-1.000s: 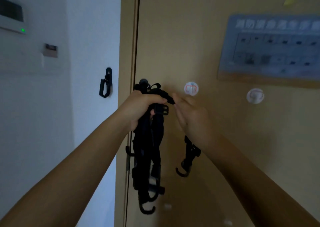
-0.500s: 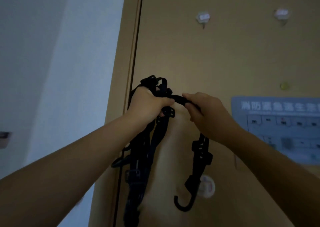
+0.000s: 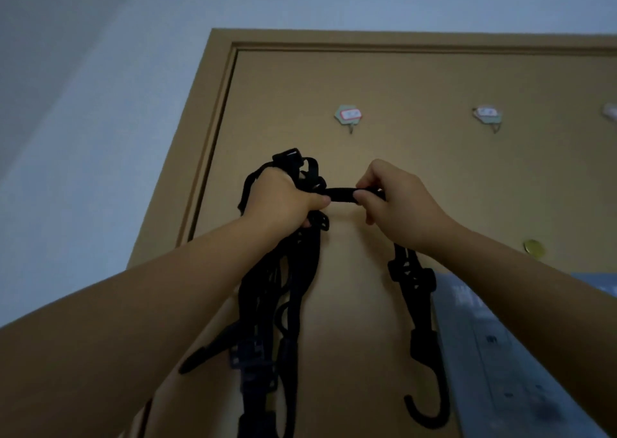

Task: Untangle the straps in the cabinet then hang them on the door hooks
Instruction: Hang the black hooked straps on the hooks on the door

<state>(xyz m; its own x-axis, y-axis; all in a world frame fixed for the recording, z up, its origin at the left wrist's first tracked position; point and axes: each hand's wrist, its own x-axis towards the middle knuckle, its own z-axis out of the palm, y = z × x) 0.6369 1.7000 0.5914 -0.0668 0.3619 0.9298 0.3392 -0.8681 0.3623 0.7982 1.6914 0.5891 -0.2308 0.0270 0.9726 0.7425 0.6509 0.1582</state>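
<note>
A bunch of black straps (image 3: 287, 290) with buckles hangs from my left hand (image 3: 283, 200), which grips it in a fist in front of the tan door (image 3: 400, 80). My right hand (image 3: 394, 203) pinches one strap (image 3: 340, 194) stretched level between both hands. That strap's free end (image 3: 417, 304) drops below my right wrist and ends in a black J-shaped hook (image 3: 427, 411). Two adhesive door hooks are stuck on the door above my hands, the left door hook (image 3: 349, 116) and the right door hook (image 3: 488, 116); both are bare.
The door frame (image 3: 203, 143) runs up the left side, with a white wall (image 3: 83, 137) beyond it. A grey printed notice (image 3: 521, 354) is fixed to the door at lower right. A small round brass fitting (image 3: 533, 248) sits right of my right wrist.
My view has tilted upward, so the door's top edge and the two upper hooks came down into view. Both hands rose with the straps and keep the same hold.
</note>
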